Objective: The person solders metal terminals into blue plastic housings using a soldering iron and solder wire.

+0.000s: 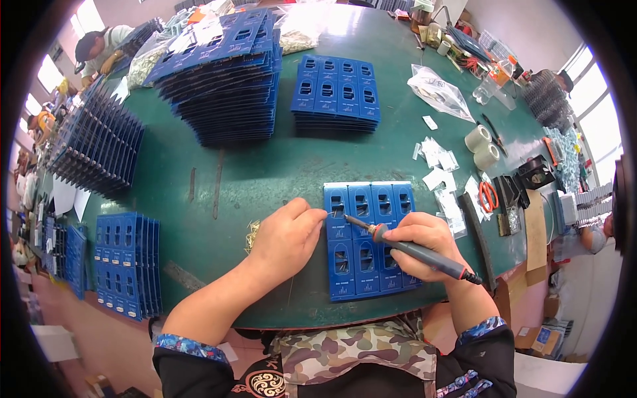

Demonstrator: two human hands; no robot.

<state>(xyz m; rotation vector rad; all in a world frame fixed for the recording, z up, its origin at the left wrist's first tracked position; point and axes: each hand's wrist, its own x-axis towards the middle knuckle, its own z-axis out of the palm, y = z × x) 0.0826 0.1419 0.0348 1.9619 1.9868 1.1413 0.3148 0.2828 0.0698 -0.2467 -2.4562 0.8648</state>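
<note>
A blue panel of circuit boards [363, 233] with dark rectangular cutouts lies flat on the green table in front of me. My right hand [424, 245] is closed around a soldering iron [446, 265], held like a pen. Its tip meets the panel or hovers just over it, by the upper-left cutout. At the panel's left edge my left hand [286, 232] is pinched shut, fingertips close to the iron's tip. Whatever sits between those fingertips is too small to make out. Beside this hand is a small pile of thin brass-coloured pieces [252, 237], partly covered by it.
Beyond the panel stand a low stack of blue panels [335, 89] and a tall, leaning stack [225, 86]. More panels [129, 262] stand at left. To the right lie tape rolls [486, 156], red-handled scissors [488, 197] and a dark bar [476, 239]. Other people work farther off.
</note>
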